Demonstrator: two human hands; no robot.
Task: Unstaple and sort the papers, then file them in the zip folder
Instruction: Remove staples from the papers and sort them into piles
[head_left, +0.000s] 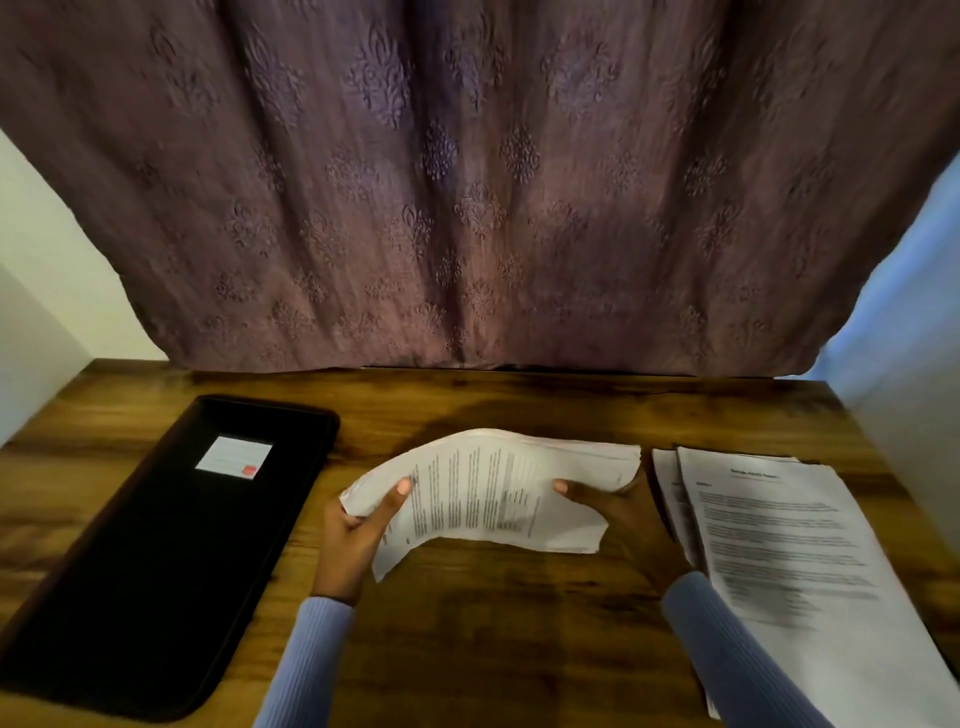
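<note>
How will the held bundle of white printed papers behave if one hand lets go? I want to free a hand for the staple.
The bundle of white printed papers already sags between the left hand and right hand, so probably floppy. Its loose edges may fan apart.

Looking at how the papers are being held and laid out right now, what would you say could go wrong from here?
1. The held stack bows between the left hand and right hand, above the table; loose sheets might slip out or crease.
2. The papers on the right lie fanned beside the right sleeve, which may drag them out of order.
3. The zip folder looks closed, so filing likely needs a free hand.
</note>
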